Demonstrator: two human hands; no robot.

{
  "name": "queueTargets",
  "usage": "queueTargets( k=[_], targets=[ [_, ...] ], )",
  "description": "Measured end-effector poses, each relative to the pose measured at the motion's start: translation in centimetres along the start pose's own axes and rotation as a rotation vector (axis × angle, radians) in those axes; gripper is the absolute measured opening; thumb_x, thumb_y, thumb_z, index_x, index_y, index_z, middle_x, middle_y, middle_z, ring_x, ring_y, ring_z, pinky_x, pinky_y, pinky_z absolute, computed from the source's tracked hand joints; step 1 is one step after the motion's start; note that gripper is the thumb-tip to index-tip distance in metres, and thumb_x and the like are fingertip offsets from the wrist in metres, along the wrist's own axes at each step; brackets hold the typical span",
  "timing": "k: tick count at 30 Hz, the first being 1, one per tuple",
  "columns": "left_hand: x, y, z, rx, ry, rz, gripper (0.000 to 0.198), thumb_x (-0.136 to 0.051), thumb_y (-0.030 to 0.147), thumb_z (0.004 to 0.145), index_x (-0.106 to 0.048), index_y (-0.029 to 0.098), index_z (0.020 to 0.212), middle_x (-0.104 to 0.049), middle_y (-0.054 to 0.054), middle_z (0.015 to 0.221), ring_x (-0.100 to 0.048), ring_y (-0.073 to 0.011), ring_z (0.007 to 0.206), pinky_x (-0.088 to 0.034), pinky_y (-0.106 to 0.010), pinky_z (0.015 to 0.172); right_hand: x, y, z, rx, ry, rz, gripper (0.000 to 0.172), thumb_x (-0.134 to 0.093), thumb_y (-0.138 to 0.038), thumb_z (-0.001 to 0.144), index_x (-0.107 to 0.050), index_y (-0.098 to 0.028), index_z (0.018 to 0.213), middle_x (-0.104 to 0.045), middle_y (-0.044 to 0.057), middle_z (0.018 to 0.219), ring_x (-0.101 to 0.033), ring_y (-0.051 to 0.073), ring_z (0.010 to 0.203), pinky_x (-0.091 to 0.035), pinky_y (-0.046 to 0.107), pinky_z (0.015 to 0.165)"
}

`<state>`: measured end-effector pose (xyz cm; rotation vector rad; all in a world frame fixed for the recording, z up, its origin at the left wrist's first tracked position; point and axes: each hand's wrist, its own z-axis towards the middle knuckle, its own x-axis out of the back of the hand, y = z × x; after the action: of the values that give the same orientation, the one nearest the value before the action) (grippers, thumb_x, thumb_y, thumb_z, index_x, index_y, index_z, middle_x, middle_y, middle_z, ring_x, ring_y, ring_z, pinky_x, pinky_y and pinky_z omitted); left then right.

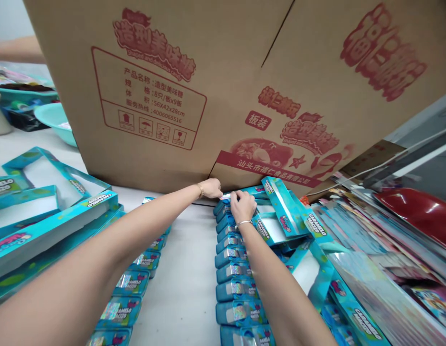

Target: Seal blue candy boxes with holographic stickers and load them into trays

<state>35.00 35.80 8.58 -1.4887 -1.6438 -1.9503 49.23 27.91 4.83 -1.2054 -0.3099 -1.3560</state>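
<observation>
A row of small blue candy boxes (234,271) runs away from me, each with a shiny holographic patch on top. My left hand (210,188) is at its far end, fingers closed in a pinch by a small whitish piece (225,196) on or above the last box. Beside it, my right hand (243,206) has its fingers bent and pressed together at the same spot. What either set of fingertips grips is too small to make out. A second row of candy boxes (131,282) passes under my left forearm.
A large printed cardboard carton (223,125) stands right behind my hands. Blue open display trays (280,211) pile up at the right, and more display trays (53,226) lie at the left. Another person's forearm (19,49) reaches in beyond a turquoise bowl (55,117). Flat stacked sheets (374,230) lie far right.
</observation>
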Motion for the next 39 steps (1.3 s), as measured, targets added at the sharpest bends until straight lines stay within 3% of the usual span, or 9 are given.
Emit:
queueTargets(
  k=[10,19,25,31,35,39],
  targets=[
    [0.0,0.3,0.4,0.022,-0.153,0.279,0.031,-0.062,0.034,0.093,-0.061,0.015,0.118,-0.064,-0.009,0.119,-0.064,-0.0225,0.103,-0.055,-0.043,0.088,-0.9,0.7,0.5,-0.164,-0.090,-0.011,0.021,-0.059,-0.038,0.076,-0.076,-0.026,0.070,-0.069,0.003,0.071,-0.056,0.020,0.073,-0.037,0.027,0.064],
    [-0.3,0.6,0.7,0.022,-0.190,0.385,0.032,-0.061,0.035,0.093,-0.061,0.015,0.118,-0.064,-0.009,0.118,-0.065,-0.0217,0.101,-0.056,-0.042,0.086,-1.0,1.2,0.5,-0.163,-0.065,-0.028,0.023,-0.058,-0.036,0.077,-0.077,-0.023,0.073,-0.071,0.008,0.086,-0.059,0.023,0.081,-0.040,0.029,0.069],
    [-1.4,0.5,0.4,0.020,-0.139,0.380,0.032,-0.061,0.035,0.093,-0.061,0.015,0.118,-0.064,-0.009,0.117,-0.065,-0.0214,0.100,-0.056,-0.041,0.085,-1.3,1.1,0.2,-0.167,-0.065,-0.059,0.019,-0.061,-0.034,0.078,-0.076,-0.023,0.074,-0.067,0.009,0.095,-0.059,0.025,0.085,-0.041,0.031,0.075],
    [-3.6,0.0,0.3,0.026,-0.027,0.375,0.031,-0.060,0.036,0.094,-0.061,0.015,0.118,-0.064,-0.009,0.119,-0.064,-0.0224,0.104,-0.054,-0.044,0.089,-1.6,1.0,0.2,-0.196,-0.052,-0.079,0.010,-0.063,-0.027,0.076,-0.071,-0.022,0.079,-0.064,0.008,0.097,-0.058,0.025,0.090,-0.040,0.034,0.080],
    [-5.6,-0.9,-0.4,0.075,0.035,0.376,0.032,-0.060,0.035,0.094,-0.061,0.016,0.120,-0.062,-0.010,0.122,-0.063,-0.0233,0.107,-0.053,-0.045,0.091,-1.6,0.9,0.2,-0.207,-0.036,-0.073,0.021,-0.061,-0.020,0.076,-0.067,-0.023,0.096,-0.064,0.007,0.102,-0.056,0.025,0.093,-0.038,0.034,0.082],
    [-6.7,-1.3,-1.2,0.137,0.056,0.350,0.033,-0.061,0.034,0.094,-0.060,0.016,0.121,-0.063,-0.010,0.121,-0.064,-0.0226,0.104,-0.055,-0.044,0.089,-1.4,1.0,0.3,-0.211,-0.040,-0.045,0.030,-0.052,-0.008,0.075,-0.064,-0.023,0.099,-0.065,0.004,0.098,-0.056,0.022,0.089,-0.037,0.031,0.080]
  ],
)
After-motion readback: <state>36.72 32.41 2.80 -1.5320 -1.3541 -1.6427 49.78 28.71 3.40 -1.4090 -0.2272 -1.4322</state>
